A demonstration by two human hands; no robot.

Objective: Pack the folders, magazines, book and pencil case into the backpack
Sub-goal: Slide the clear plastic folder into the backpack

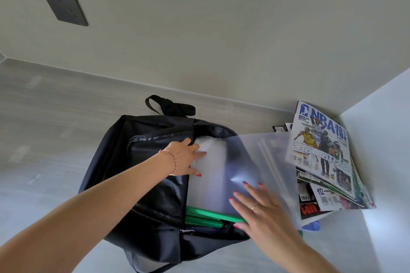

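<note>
A black backpack (pixel 142 179) lies open on the grey floor. A translucent plastic folder (pixel 224 175) sits partly inside its opening and sticks out to the right. Under it show the edges of green folders (pixel 206 217). My left hand (pixel 184 157) holds back the bag's front flap at the opening, its fingertips touching the folder. My right hand (pixel 259 208) lies flat on the translucent folder with straight fingers. A stack of magazines (pixel 321 153), an NBA issue on top, lies to the right, partly under the folder.
A wall runs behind the backpack, with a dark socket plate (pixel 63 4) high on the left. A pale panel (pixel 381 150) closes off the right side next to the magazines. A small blue object (pixel 311 226) peeks out below the stack. Bare floor lies to the left.
</note>
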